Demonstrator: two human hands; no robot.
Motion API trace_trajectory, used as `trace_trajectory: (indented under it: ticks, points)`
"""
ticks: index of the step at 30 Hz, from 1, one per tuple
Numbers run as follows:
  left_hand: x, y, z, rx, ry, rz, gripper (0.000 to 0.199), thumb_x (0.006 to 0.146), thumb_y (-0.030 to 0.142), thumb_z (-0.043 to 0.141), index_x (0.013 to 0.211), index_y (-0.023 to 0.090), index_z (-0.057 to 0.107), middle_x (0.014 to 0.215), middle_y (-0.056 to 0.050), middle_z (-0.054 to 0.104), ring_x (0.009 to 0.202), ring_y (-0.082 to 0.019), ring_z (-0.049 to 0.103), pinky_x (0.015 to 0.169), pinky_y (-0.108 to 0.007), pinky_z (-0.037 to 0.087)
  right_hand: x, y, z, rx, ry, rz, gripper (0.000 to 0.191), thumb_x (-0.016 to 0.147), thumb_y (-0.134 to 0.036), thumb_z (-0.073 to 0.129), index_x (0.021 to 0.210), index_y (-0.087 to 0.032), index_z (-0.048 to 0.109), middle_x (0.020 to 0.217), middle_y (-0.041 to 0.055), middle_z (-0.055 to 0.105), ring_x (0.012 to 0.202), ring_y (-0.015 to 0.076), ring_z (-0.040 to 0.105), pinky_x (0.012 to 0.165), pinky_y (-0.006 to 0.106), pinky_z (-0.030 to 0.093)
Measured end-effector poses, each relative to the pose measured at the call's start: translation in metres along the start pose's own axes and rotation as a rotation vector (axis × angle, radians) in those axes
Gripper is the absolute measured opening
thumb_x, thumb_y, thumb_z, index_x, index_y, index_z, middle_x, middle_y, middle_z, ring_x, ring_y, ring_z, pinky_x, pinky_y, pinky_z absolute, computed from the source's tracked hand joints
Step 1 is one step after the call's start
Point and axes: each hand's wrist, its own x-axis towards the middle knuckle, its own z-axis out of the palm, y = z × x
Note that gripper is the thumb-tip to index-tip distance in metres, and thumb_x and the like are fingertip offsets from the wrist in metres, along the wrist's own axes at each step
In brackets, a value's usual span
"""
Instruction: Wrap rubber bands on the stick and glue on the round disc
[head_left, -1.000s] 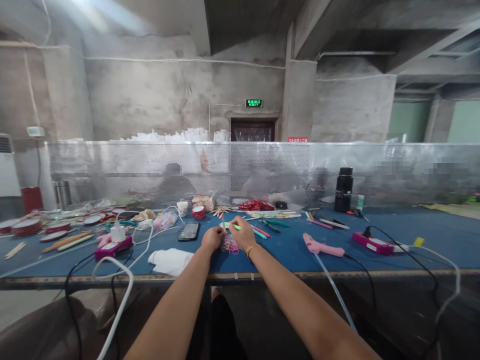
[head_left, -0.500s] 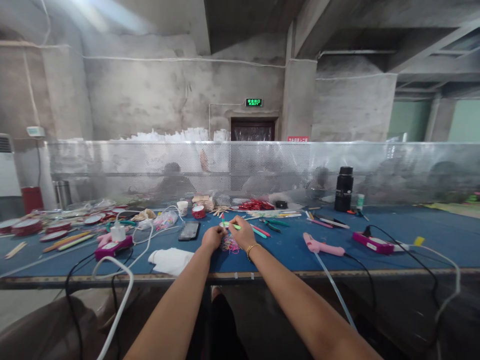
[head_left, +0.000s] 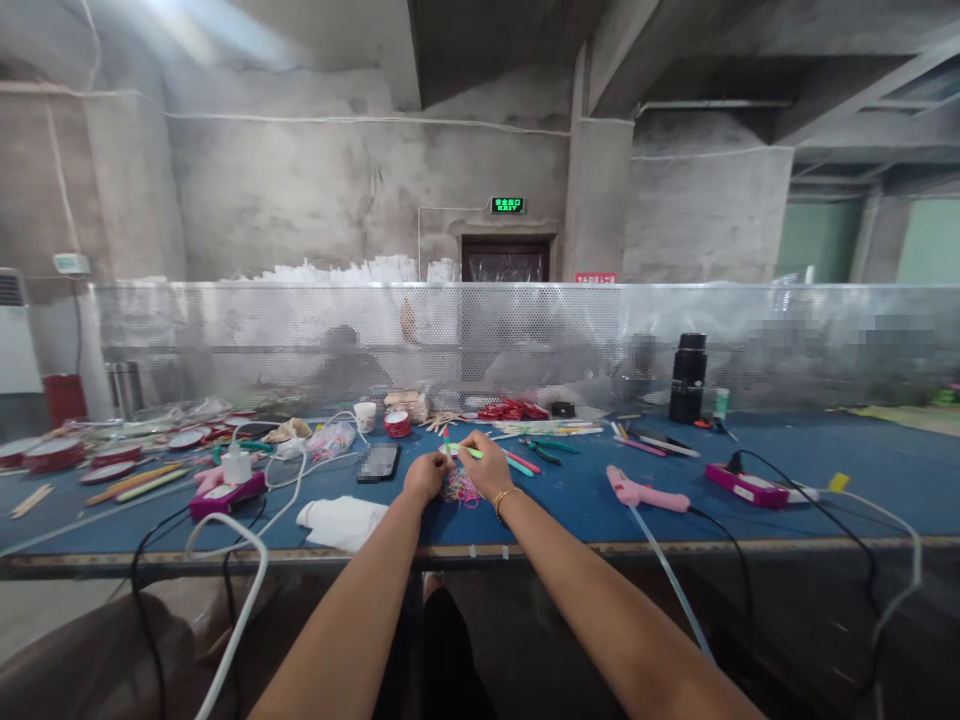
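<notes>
A: Head view, go. My left hand?

B: Left hand (head_left: 426,476), fingers drawn together at the foot of an upright stick (head_left: 446,437), red-topped. Actual pinch too small to make out.

A: My right?

B: Right hand (head_left: 486,466) closed on a green pen (head_left: 473,453), tilted, its end showing past the fingers. Bracelet (head_left: 504,498) on that wrist.

A: Where's the work?

B: Between my hands, just above the table (head_left: 585,525). Coloured bits (head_left: 462,488) lie right below, nearer me.

A: Changes since the last frame?

B: Basically a match. I've kept both hands in the same spot, same grip on the pen, stick still upright. Table things look the same too.

A: List them, quick.

B: Left of my hands: phone (head_left: 378,462), cloth (head_left: 343,524) near the front edge, cup (head_left: 365,418) farther back, pink-purple power strip (head_left: 227,496) with a white plug. Just right of my right hand, a red pen (head_left: 526,462) and a teal pen (head_left: 517,466), pliers (head_left: 541,454) a bit beyond. Well right, glue gun (head_left: 646,496) lying flat, then a second strip (head_left: 746,488). Black flask (head_left: 688,380) upright toward the back, in front of the mesh screen (head_left: 540,325).
</notes>
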Motion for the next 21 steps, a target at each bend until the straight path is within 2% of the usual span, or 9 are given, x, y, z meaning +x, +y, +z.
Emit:
trace_trajectory:
  ticks: [21]
  points:
    - [0.0018, -0.002, 0.0013, -0.024, -0.007, 0.002, 0.021, 0.08, 0.032, 0.059, 0.068, 0.016, 0.065, 0.061, 0.002, 0.054, 0.058, -0.01, 0.043, 0.054, -0.023, 0.025, 0.0004, 0.0031, 0.0014, -0.003, -0.002, -0.003, 0.008, 0.079, -0.027, 0.049, 0.072, -0.023, 0.052, 0.072, -0.0017, 0.063, 0.07, 0.0164, 0.057, 0.068, 0.026, 0.04]
